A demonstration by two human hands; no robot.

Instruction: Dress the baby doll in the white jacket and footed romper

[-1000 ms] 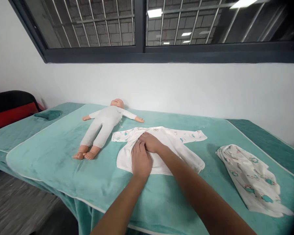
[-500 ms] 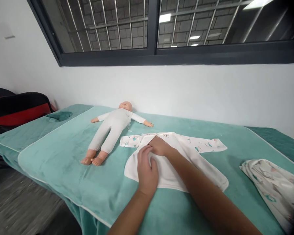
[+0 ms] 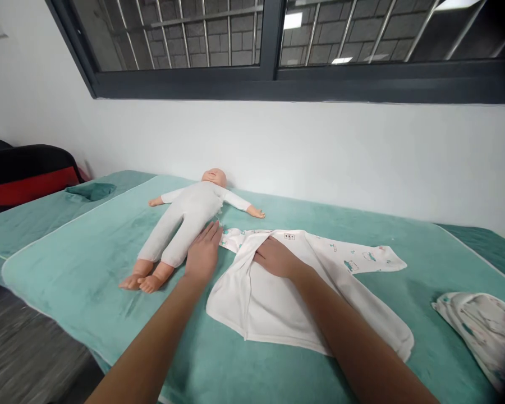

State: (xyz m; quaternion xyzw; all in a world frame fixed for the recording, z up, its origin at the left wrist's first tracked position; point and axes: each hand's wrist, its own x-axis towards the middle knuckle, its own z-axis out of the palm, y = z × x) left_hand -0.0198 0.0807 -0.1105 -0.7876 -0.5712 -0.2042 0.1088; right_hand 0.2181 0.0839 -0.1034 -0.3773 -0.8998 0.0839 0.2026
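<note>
A white long-sleeved baby shirt [image 3: 286, 303] lies spread open, its plain inner side showing and small prints on its sleeves. My right hand [image 3: 278, 258] is inside the shirt near the neckline, its fingers curled at the edge of the left front panel; the fingertips are partly hidden. By the left sleeve cuff rests my left hand [image 3: 203, 251], fingers stretched out and nothing visible in them. Close beside that hand is a baby doll [image 3: 193, 205] in a white bodysuit, on its back with arms spread and feet bare.
A green padded cover [image 3: 88, 269] lies over the table. At the right is a folded printed cloth [image 3: 483, 331]. A black and red seat [image 3: 29, 177] stands at the left. Behind the table are a white wall [image 3: 340, 157] and a dark window frame [image 3: 269, 87].
My left hand has moved left, from the shirt's middle to the left cuff beside the doll. My right hand stays at the front panel, which now lies folded further over. The view has shifted slightly.
</note>
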